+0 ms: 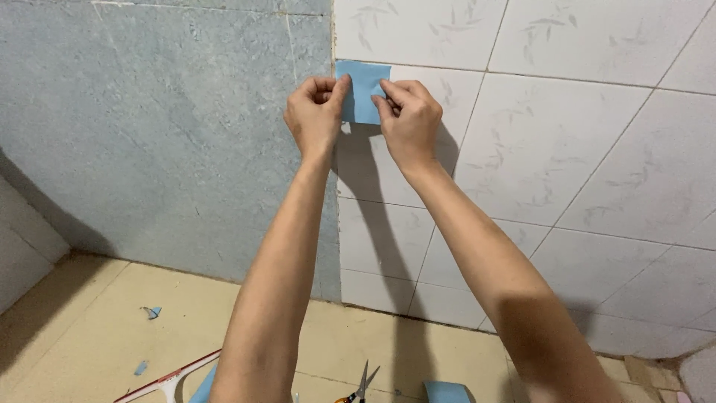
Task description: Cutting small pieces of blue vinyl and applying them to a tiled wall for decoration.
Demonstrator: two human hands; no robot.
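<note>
A small blue sheet (363,89), about hand-sized, is held up against the wall where the blue-grey covered part (164,134) meets the white tiles (567,142). My left hand (315,116) pinches its left edge between thumb and fingers. My right hand (409,119) pinches its right lower edge. Both arms reach up and forward from the bottom of the view. The lower part of the sheet is hidden behind my fingers.
On the beige floor lie a white and red squeegee (170,380), scissors (361,386) with orange handles, a blue piece (447,392) and small blue scraps (152,312). The wall corner stands at the far left.
</note>
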